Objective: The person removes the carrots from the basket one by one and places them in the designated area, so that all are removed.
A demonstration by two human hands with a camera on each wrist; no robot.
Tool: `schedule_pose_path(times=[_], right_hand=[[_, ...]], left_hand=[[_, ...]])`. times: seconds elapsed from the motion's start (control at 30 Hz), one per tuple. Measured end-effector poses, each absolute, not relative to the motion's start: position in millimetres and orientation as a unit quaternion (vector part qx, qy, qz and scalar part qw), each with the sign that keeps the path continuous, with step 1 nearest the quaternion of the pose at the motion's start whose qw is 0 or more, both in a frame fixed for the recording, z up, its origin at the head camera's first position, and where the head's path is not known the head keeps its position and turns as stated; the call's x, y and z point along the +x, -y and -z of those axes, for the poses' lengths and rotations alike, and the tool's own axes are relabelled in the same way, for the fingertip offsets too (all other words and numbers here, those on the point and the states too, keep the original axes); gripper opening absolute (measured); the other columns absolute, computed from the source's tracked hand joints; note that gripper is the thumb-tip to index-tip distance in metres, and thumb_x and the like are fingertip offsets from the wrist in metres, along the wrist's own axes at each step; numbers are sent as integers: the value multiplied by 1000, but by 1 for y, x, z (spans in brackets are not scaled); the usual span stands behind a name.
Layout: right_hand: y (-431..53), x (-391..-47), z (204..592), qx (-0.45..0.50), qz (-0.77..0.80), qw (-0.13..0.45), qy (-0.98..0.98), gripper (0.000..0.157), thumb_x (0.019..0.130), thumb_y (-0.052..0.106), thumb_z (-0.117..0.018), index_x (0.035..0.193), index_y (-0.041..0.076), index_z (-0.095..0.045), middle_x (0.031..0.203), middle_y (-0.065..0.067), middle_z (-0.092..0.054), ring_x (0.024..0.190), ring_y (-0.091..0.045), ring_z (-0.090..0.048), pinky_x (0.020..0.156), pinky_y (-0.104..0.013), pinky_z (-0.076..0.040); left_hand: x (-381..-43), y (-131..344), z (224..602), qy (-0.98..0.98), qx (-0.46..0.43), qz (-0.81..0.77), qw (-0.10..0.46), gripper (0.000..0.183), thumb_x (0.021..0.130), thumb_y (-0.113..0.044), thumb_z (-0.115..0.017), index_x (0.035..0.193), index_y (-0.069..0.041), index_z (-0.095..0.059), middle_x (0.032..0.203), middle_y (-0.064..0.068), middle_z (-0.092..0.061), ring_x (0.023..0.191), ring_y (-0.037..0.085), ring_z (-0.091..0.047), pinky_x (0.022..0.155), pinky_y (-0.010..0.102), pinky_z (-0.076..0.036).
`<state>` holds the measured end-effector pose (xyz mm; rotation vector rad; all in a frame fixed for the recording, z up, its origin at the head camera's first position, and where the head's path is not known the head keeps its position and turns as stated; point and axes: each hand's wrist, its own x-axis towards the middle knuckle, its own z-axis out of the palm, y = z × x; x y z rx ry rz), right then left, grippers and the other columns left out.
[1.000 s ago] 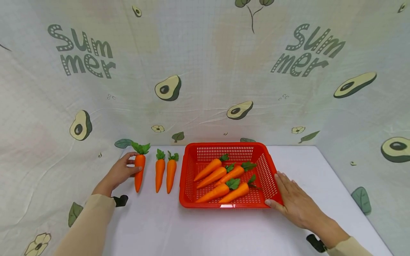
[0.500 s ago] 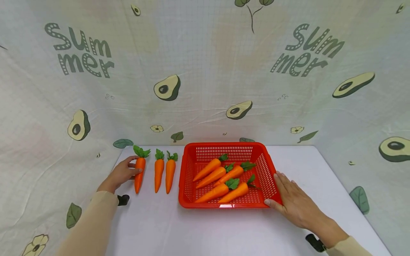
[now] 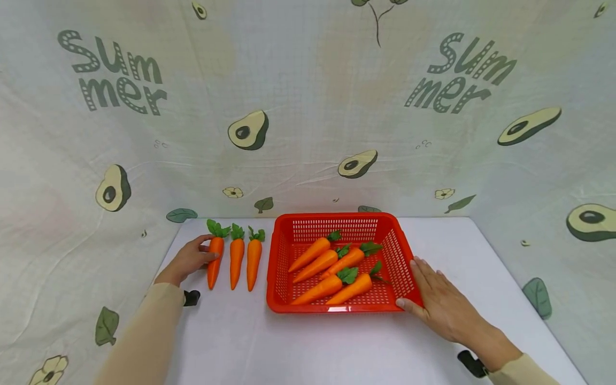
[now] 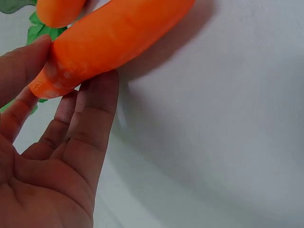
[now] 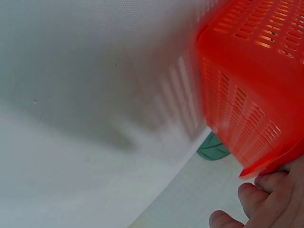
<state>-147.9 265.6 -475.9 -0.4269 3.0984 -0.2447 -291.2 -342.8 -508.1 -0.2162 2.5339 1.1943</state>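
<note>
My left hand [image 3: 190,259] pinches the leftmost carrot [image 3: 215,263], thumb on one side and fingers on the other, as the left wrist view shows close up. My right hand [image 3: 445,305] holds nothing in its grasp: its fingers lie straight against the right side of the red basket [image 3: 337,308], with the thumb on the rim by the near corner. The carrot I hold is at the left of the white worktop [image 3: 289,347], green top away from me and tip towards me, slanting slightly; I cannot tell whether it rests fully on the surface or is a little raised. Just to its right lies the middle carrot [image 3: 236,263], their tops so close that I cannot tell whether they touch, and beside that the third carrot [image 3: 254,263], nearest the basket, pointing the same way. Inside the basket are five carrots [image 3: 313,254], all lying aslant, tops to the far right and tips to the near left. I wear beige sleeves [image 3: 144,334], and a black piece [image 3: 191,298] shows at each wrist. Behind the worktop hangs a pale cloth [image 3: 298,69] printed with avocados, leaves, flowers and the word "summer".
</note>
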Motion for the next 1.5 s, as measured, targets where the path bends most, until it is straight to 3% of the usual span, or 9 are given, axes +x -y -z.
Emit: schedule_pose_path(times=[0.5, 1.07, 1.5], right_hand=[[-264, -148, 474, -133, 77, 1, -988, 105, 98, 67, -59, 164, -6, -23, 170, -27, -26, 154, -45, -29, 122, -68, -31], [-264, -148, 473, -137, 77, 2, -988, 104, 98, 67, -58, 164, -7, -24, 170, -28, -26, 153, -46, -31, 121, -69, -31], [-264, -148, 473, -137, 74, 2, -988, 105, 98, 67, -59, 163, -8, -24, 169, -29, -27, 152, -47, -32, 121, -69, -31]], left_hand=[[-298, 336, 512, -904, -87, -382, 174, 75, 102, -28, -69, 164, -9, -31, 153, 34, -43, 126, 44, -56, 111, 60, -49], [-295, 334, 517, -911, -88, -374, 150, 70, 101, -31, -71, 161, -10, -40, 151, 31, -47, 121, 40, -60, 107, 56, -53], [-292, 333, 515, -908, -88, -380, 154, 75, 102, -32, -71, 163, -9, -35, 152, 31, -46, 123, 40, -60, 108, 56, -53]])
